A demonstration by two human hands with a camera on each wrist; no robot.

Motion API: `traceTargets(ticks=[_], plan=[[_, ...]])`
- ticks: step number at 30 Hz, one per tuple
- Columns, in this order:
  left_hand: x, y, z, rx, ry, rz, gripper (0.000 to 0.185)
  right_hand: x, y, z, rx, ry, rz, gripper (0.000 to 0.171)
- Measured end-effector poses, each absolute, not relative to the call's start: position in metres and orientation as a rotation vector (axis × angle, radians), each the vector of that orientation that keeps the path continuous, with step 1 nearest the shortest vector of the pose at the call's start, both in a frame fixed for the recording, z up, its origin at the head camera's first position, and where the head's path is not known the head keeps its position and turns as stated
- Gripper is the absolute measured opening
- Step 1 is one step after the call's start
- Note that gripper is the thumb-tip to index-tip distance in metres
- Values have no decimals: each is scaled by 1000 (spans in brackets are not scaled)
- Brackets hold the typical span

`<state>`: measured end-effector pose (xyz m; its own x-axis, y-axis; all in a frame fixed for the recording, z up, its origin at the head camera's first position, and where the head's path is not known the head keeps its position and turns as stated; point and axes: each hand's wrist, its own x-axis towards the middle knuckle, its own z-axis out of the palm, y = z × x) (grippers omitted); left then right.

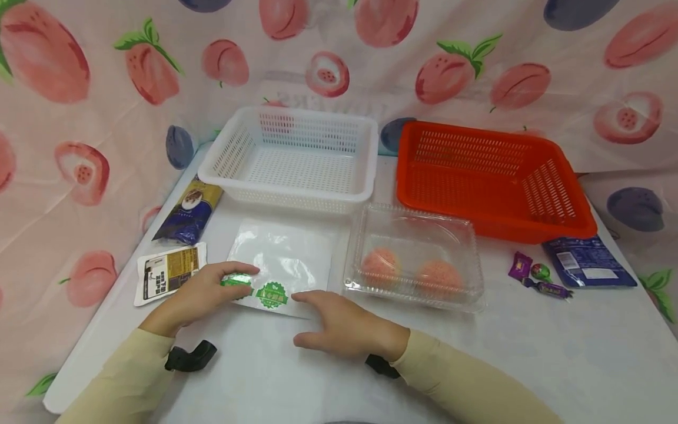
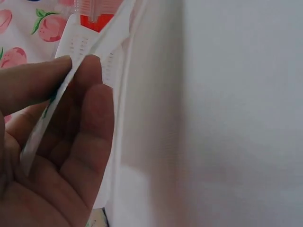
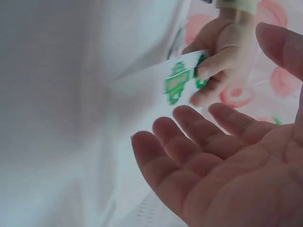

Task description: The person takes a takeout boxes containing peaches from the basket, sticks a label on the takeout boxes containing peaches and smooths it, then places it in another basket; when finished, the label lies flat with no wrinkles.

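Head view: clear bag corner between left-hand fingers.

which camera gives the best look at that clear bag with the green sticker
The head view: the whole bag lies flat on the table, its corner pinched by the left hand, the right hand beside it. The right wrist view shows only the sticker corner; the left wrist view shows just the bag's edge between fingers.

White table bears baskets, packets, sweets, perhaps pastries.
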<state>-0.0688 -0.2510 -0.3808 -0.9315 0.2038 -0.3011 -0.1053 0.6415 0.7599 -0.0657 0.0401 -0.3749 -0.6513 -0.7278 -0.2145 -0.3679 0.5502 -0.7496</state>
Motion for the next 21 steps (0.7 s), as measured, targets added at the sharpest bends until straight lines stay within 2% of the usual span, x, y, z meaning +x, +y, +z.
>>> traceTargets(ticks=[9,21], plan=[[-73,-248,-359,146,2492,1317,42,-69,41,-352,-1093,2472,-1084,58],[-74,-232,-341,205,2452,1507,40,-83,35,-346,-1144,2678,-1196,56]])
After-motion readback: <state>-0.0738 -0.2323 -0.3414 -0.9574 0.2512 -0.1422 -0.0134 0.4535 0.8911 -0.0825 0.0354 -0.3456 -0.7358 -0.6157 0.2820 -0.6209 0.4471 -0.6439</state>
